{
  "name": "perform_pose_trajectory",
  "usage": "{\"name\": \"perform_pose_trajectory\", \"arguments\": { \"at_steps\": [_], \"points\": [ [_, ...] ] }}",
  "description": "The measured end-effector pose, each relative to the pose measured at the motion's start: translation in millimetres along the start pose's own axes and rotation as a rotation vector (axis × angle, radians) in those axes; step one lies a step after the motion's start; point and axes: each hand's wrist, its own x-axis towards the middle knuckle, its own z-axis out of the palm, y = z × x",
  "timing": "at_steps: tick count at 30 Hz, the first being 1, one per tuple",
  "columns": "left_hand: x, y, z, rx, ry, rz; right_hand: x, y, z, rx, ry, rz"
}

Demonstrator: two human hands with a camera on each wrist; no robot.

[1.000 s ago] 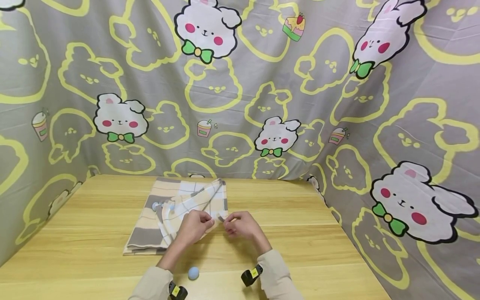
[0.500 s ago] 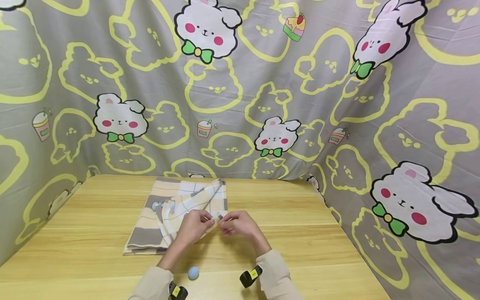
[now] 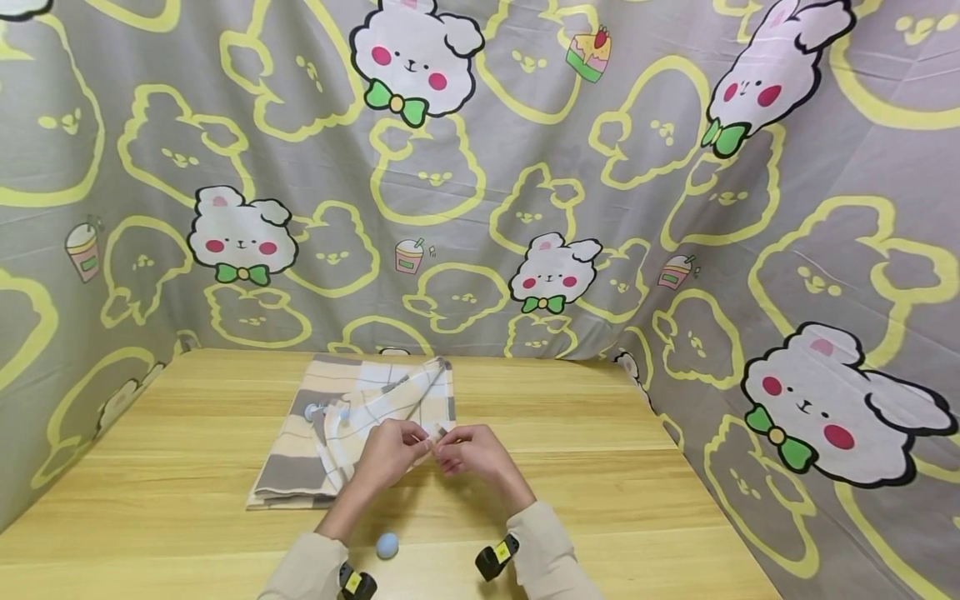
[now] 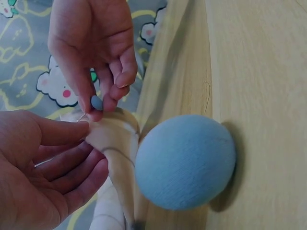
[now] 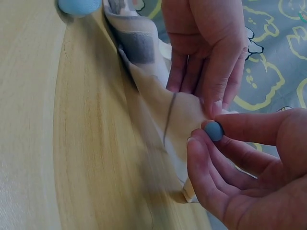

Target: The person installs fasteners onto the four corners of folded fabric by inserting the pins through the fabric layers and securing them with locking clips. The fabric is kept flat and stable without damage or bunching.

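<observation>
A plaid cloth (image 3: 288, 468) in beige, white and grey lies folded on the table, its top layer turned back. My left hand (image 3: 392, 452) pinches the near right edge of that layer between thumb and forefinger. Right beside it, my right hand (image 3: 478, 455) holds a small pin with a round blue head (image 5: 214, 131) between thumb and fingers. A thin shaft shows from the pin toward the cloth in the left wrist view; cannot tell whether its tip is in the fabric. A light blue ball (image 4: 186, 162) rests on the table near my left forearm.
Two small pale blue pieces (image 3: 313, 412) lie on the folded cloth at its left middle. The wooden table (image 3: 585, 467) meets a grey curtain (image 3: 450, 325) with cartoon rabbits at the back and sides. Black wrist cameras (image 3: 495, 558) sit at both cuffs.
My right hand has shifted slightly left, bringing its fingertips with the pin up to the cloth edge and my left fingertips. My left hand has hardly moved.
</observation>
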Motion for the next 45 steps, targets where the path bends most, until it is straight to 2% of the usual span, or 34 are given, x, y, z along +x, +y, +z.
{"name": "perform_pose_trajectory", "arguments": {
  "at_steps": [15, 23, 37, 45],
  "points": [
    [0.5, 0.8, 0.4, 0.007, -0.006, 0.004, -1.3, -1.4, 1.8, -0.022, 0.019, 0.000],
    [-0.2, 1.8, 0.4, 0.004, -0.016, 0.001, -0.7, -3.2, 2.8, -0.014, 0.037, 0.034],
    [-1.2, 3.3, -0.1, 0.004, -0.044, -0.009, 2.9, 1.1, 2.8, 0.083, 0.009, 0.045],
    [-1.2, 3.0, -0.3, 0.013, -0.053, 0.013, 1.7, 0.7, 2.5, 0.073, -0.024, 0.043]
  ]
}}
